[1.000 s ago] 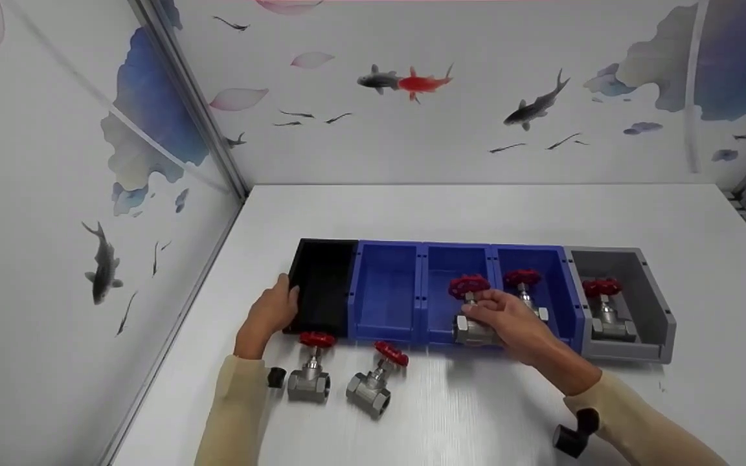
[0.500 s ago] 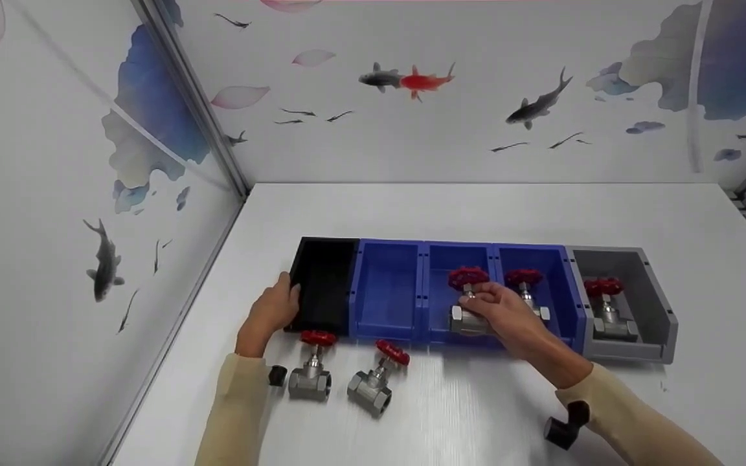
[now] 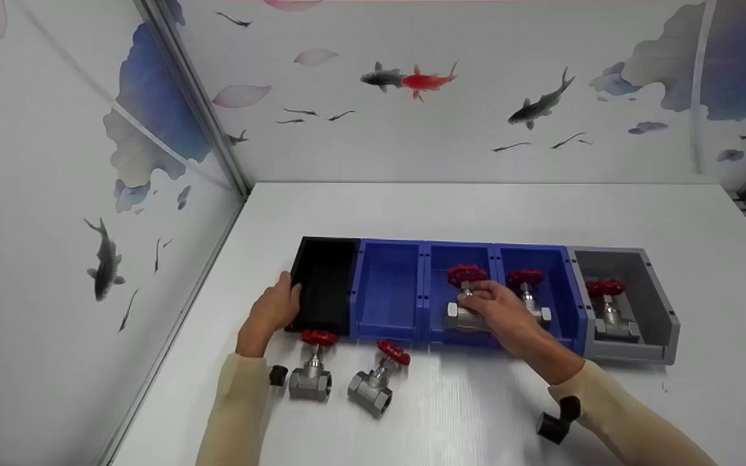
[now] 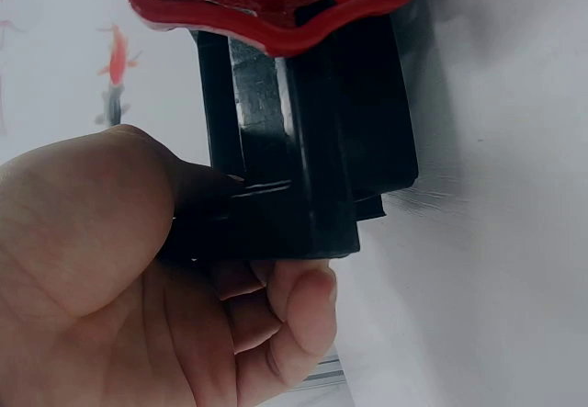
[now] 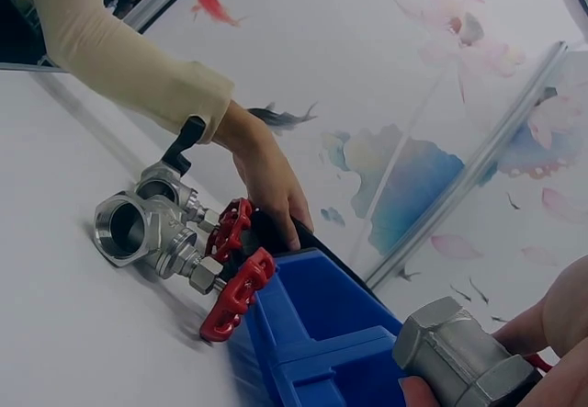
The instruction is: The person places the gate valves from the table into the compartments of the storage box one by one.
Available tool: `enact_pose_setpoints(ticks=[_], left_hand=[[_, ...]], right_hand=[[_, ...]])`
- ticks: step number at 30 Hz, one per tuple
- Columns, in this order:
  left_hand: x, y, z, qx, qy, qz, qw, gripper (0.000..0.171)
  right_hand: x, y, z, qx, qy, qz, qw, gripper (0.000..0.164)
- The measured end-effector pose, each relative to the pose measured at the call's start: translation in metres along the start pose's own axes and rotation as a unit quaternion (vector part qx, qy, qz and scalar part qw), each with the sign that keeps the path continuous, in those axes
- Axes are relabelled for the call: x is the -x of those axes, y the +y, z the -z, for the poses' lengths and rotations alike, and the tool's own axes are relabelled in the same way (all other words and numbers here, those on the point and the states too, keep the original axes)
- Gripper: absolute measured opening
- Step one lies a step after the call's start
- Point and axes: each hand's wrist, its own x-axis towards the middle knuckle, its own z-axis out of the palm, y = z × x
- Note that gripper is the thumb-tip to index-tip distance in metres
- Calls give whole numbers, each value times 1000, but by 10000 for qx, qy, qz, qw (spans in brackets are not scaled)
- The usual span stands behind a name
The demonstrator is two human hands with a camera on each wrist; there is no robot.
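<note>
My left hand (image 3: 272, 307) grips the outer side wall of the black bin (image 3: 326, 262), thumb over the rim and fingers curled under it in the left wrist view. With thumb and fingers my right hand (image 3: 509, 320) pinches a steel globe valve (image 3: 467, 317) by the stem, just below its red handwheel (image 3: 466, 275). This valve is upright, low over the front of the middle blue bin (image 3: 441, 254). Its hexagonal pipe end (image 5: 446, 329) shows close up in the right wrist view. Part of its body is hidden behind my fingers.
Another valve (image 3: 526, 294) sits in the right blue bin, and one (image 3: 612, 323) in the grey bin (image 3: 658, 304). Two valves, one upright (image 3: 310, 382) and one tilted (image 3: 371, 391), stand before the row. The left blue bin (image 3: 389, 255) joins the black one. Printed walls enclose the table.
My right hand and its valve have shifted slightly left and back, further over the middle blue bin. The left hand stays on the black bin.
</note>
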Motion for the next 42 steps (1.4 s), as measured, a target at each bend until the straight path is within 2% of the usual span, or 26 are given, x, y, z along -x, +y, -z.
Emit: enact_pose_setpoints(ticks=[22, 34, 42], left_hand=[[-1, -1, -2, 50, -4, -5, 10000, 30], [0, -1, -1, 104, 4, -99, 9999, 30], [1, -2, -1, 154, 19, -93, 9998, 28]], right_hand=[[-11, 7, -20, -261, 318, 40, 9991, 50], [-18, 9, -24, -342, 394, -57, 9986, 61], [-23, 11, -27, -244, 539, -109, 9982, 60]])
